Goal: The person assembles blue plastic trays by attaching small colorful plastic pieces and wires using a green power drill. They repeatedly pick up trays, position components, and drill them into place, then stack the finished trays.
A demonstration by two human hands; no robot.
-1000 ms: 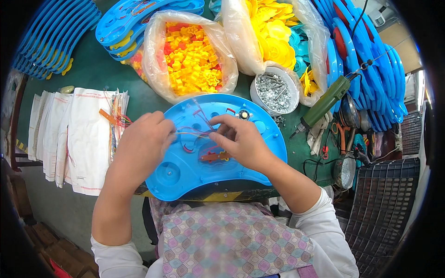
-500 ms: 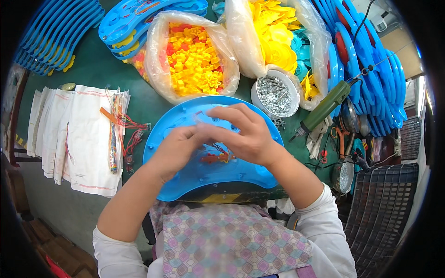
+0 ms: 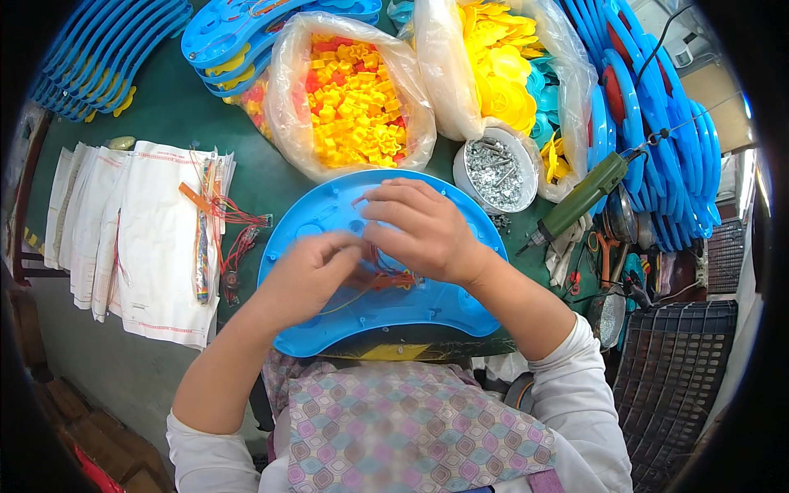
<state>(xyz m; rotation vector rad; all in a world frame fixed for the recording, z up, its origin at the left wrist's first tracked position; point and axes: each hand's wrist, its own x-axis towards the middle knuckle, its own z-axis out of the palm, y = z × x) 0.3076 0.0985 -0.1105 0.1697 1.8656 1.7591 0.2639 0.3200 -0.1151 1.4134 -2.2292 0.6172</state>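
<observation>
I noted the green bench [image 3: 197, 115] and, on it, the blue shell [image 3: 444, 304] directly before me, long axis left to right, concave edge toward me. My right hand [image 3: 427, 234] curled over its middle; my left hand [image 3: 308, 275], blurred, was over its left half. Whether either gripped anything I could not tell. The orange board [image 3: 393, 281] lay crosswise inside, just my side of the right hand, the nearer one. Thin wires [image 3: 386, 263] showed beside it.
</observation>
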